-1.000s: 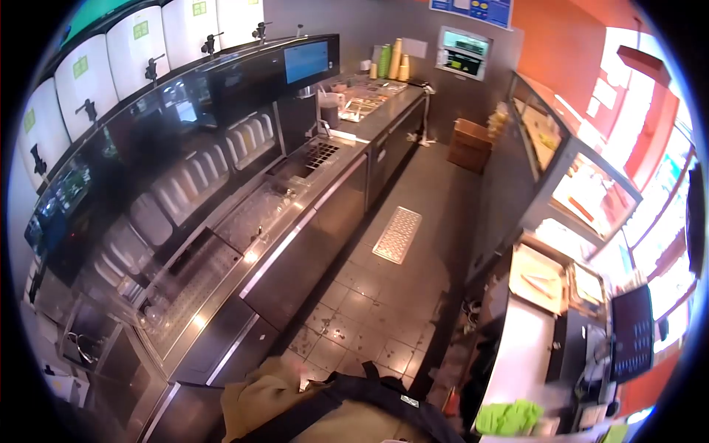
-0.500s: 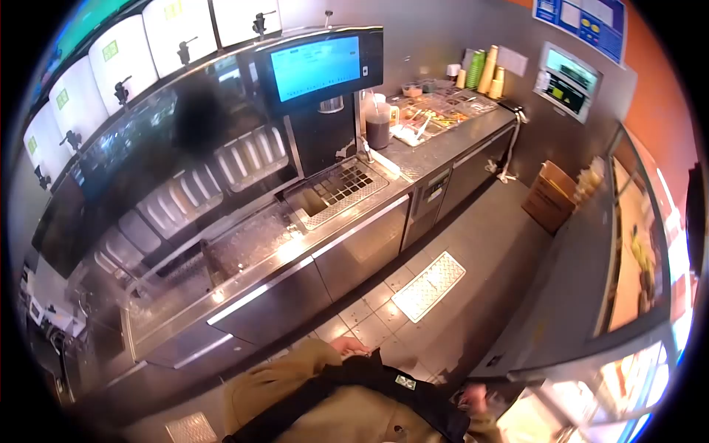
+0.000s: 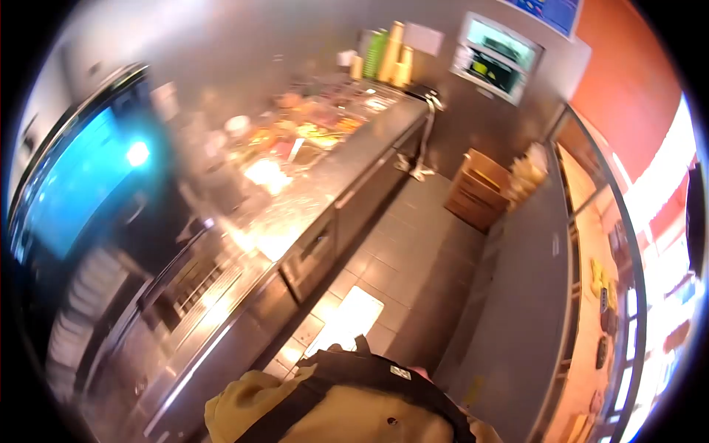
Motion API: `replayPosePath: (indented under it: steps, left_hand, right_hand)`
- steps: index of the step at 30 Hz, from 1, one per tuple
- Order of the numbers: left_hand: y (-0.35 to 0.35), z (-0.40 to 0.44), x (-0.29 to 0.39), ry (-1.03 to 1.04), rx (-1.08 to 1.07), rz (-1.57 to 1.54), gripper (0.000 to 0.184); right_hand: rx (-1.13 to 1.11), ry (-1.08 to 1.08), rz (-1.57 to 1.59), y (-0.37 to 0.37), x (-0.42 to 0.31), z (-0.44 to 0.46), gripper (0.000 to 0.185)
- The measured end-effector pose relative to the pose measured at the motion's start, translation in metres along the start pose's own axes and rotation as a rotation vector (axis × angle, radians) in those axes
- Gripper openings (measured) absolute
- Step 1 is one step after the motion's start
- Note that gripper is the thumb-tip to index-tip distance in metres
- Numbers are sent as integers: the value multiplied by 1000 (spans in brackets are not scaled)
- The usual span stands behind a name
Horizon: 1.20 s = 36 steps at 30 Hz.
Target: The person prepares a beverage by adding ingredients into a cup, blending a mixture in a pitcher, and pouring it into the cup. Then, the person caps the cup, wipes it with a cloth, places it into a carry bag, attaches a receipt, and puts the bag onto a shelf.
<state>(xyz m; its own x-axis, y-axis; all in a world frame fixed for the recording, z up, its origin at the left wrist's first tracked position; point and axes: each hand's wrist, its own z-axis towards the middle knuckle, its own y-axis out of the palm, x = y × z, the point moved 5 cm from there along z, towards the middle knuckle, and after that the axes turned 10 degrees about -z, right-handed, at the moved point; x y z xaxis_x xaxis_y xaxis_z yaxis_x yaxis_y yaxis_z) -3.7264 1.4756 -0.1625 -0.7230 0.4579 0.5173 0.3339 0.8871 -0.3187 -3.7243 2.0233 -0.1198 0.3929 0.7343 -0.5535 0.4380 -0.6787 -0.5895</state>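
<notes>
Right hand, barely a sliver beyond the dark strap, grip impossible to tell, left hand out of view, is nearest the grey cabinet on the right, so tucked elbows and steady footing look wise between it and the steel counter, around the bright floor plate.
</notes>
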Motion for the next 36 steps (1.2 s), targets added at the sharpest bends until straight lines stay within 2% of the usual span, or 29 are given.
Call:
replayPosePath:
  steps: [2, 4, 7, 8, 10, 11, 12, 13, 15, 16, 17, 18, 19, 20, 21, 25, 29, 33, 34, 36]
  left_hand:
    - [15, 63, 122, 159, -108, 193, 30]
    - [23, 113, 261, 367, -126, 297, 27]
    - [16, 173, 484, 823, 77, 158, 22]
    - [25, 273, 508, 726, -73, -260, 17]
    - [16, 247, 621, 892, 67, -81, 21]
    - [19, 242, 659, 781, 41, -193, 17]
    - [21, 251, 682, 666, 19, -296, 14]
    - [26, 259, 693, 587, 101, -354, 19]
    - [40, 288, 690, 536, 125, -73, 29]
    - [54, 355, 652, 457, -30, -47, 27]
    - [70, 384, 628, 505, -294, 254, 20]
    - [67, 365, 619, 371, -323, 345, 19]
    - [54, 335, 618, 135, -210, 256, 19]
    - [45, 320, 620, 3, -162, 200, 19]
    - [38, 312, 631, -81, -132, 162, 19]
    - [32, 356, 693, -207, -150, 158, 19]
    - [44, 464, 830, -69, -225, 267, 19]
    - [54, 550, 1065, 327, -268, 334, 21]
    - [56, 556, 1128, 440, -294, 300, 21]
    - [57, 549, 1249, 686, -429, 143, 22]
  right_hand:
    - [-5, 288, 10, -15, 34, -13, 12]
    - [32, 484, 130, -49, 52, -12, 13]
    - [79, 617, 190, -107, 80, 23, 15]
    - [89, 642, 196, -131, 88, 43, 16]
    - [114, 655, 182, -176, 112, 93, 17]
    - [135, 646, 167, -203, 124, 124, 18]
    - [155, 620, 152, -234, 129, 160, 19]
    - [187, 585, 116, -270, 134, 195, 20]
    - [288, 453, 1, -356, 131, 283, 23]
    - [390, 337, -71, -407, 124, 335, 24]
    - [535, 191, -134, -462, 107, 387, 25]
    - [783, -44, -202, -522, 81, 441, 26]
    - [469, 162, 65, -584, 37, 491, 28]
    - [599, -8, 231, -638, -7, 529, 30]
    - [747, -206, 105, -696, -79, 542, 22]
    - [598, -345, 288, -816, -215, 648, 23]
    - [486, -400, 332, -870, -273, 741, 22]
    - [456, -380, 228, -924, -300, 826, 23]
    - [463, -342, 205, -942, -308, 848, 22]
    - [517, -438, 199, -975, -322, 902, 22]
